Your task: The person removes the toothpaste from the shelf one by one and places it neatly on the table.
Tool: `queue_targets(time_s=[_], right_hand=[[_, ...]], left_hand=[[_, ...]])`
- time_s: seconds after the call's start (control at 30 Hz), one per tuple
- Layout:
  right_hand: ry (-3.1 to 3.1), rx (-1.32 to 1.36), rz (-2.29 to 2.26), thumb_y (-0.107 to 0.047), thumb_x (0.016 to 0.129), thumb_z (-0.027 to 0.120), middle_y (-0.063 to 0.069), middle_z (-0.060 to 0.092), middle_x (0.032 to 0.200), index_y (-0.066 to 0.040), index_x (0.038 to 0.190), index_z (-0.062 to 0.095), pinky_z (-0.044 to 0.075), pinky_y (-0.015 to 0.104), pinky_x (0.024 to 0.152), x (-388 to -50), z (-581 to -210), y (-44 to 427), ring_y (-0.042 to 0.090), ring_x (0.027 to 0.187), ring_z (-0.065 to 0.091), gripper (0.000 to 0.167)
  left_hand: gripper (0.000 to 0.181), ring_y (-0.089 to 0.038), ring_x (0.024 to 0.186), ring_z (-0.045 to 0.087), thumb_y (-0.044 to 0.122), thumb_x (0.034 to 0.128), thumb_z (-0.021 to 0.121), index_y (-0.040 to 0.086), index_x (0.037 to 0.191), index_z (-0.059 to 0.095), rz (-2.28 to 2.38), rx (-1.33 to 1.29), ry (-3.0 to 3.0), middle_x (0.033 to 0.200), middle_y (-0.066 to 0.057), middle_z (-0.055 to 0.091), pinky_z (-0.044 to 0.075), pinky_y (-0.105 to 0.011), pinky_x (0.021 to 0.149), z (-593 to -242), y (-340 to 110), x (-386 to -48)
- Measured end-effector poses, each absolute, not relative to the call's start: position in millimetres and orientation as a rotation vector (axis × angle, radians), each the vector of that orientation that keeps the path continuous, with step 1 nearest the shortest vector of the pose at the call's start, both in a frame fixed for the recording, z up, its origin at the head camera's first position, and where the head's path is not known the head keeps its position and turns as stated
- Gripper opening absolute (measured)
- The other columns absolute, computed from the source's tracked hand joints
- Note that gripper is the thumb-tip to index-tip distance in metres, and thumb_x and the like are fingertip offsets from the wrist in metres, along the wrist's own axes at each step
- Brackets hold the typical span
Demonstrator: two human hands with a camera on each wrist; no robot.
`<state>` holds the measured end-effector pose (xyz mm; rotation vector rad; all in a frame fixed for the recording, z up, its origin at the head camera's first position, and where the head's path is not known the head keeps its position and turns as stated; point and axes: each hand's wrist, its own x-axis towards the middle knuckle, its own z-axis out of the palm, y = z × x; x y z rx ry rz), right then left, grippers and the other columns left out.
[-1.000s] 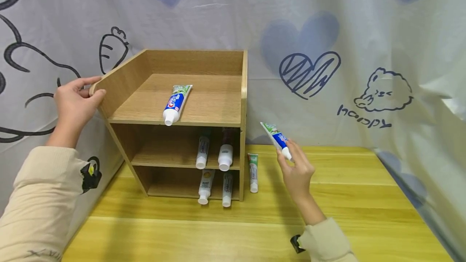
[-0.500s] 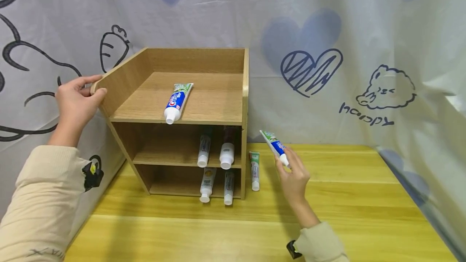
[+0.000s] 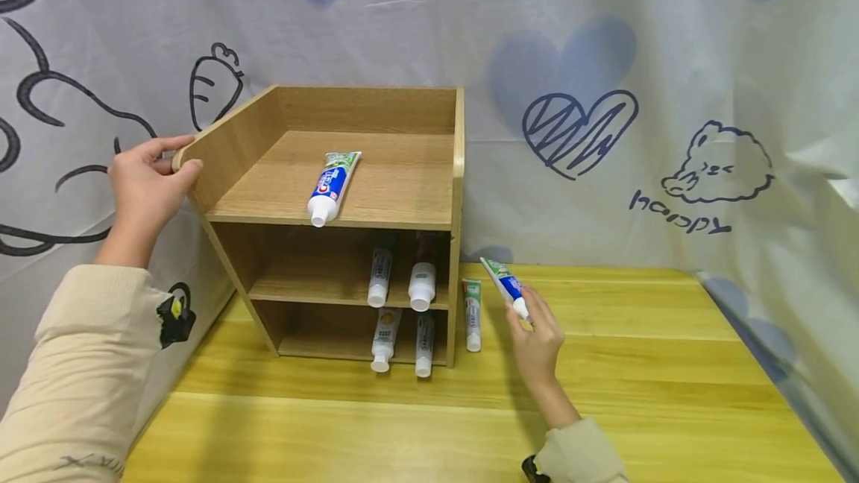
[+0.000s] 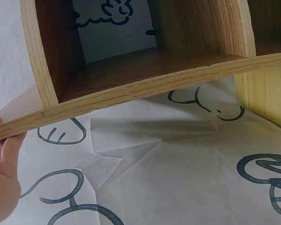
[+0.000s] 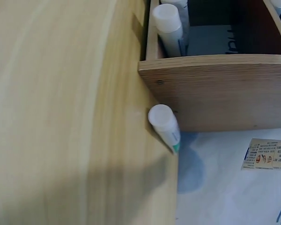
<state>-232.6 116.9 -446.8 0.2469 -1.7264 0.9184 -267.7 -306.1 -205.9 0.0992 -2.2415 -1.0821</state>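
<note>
My left hand [image 3: 149,186] grips the front edge of the left side panel of a wooden shelf unit [image 3: 376,144], thumb on one face and fingers on the other. In the left wrist view, fingers [image 4: 8,154] wrap that panel's edge. Right of the unit, my right hand [image 3: 539,341] pinches a blue, green and white toothpaste tube [image 3: 503,279] near its white cap, flat end tilted up and away. Only the printed end of this tube [image 5: 267,153] shows in the right wrist view; the hand itself is hidden there. Another toothpaste tube [image 3: 333,185] lies on the top shelf, cap forward.
On the middle shelf lie two capped tubes, one slim [image 3: 380,274] and one wider [image 3: 422,285]. Two more, a white tube [image 3: 385,338] and a grey-white tube [image 3: 424,345], lie below. A green-ended tube [image 3: 473,315] lies on the yellow table [image 3: 322,431] beside the unit.
My right hand has moved down and slightly left with the toothpaste tube, lowering it toward the table near the green-ended tube. The left hand keeps its grip on the panel.
</note>
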Motion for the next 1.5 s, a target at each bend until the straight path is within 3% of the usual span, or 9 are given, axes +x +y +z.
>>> queue_targets(time_s=[0.4,1.2,1.5], right_hand=[[-1.769,0.216,0.884,0.011,0.062,0.074,0.031,0.065,0.090,0.016,0.091,0.065,0.051,0.037,0.071,-239.6,-472.4,122.0,0.044,0.081,0.065,0.031],[-1.972,0.180,0.981,0.012,0.066,0.073,0.037,0.061,0.096,0.019,0.094,0.063,0.054,0.043,0.067,-248.3,-510.1,121.3,0.050,0.086,0.062,0.030],[-2.132,0.094,1.041,0.011,0.070,0.070,0.035,0.060,0.104,0.018,0.105,0.060,0.053,0.043,0.077,-256.4,-510.4,113.2,0.047,0.097,0.061,0.037]], left_hand=[[0.039,0.023,0.052,0.047,0.011,0.0839,0.057,-0.001,0.121,0.060,-1.099,0.103,-2.230,0.050,0.042,0.041,0.036,-0.006,0.043,-206.1,-306.7,-266.7],[0.038,0.021,0.051,0.048,0.010,0.0835,0.056,-0.001,0.120,0.060,-1.104,0.113,-2.230,0.049,0.041,0.041,0.034,-0.009,0.040,-206.1,-304.9,-269.4],[0.038,0.022,0.051,0.048,0.010,0.0840,0.056,-0.001,0.120,0.060,-1.097,0.107,-2.233,0.050,0.042,0.041,0.035,-0.008,0.041,-205.6,-303.8,-267.6]])
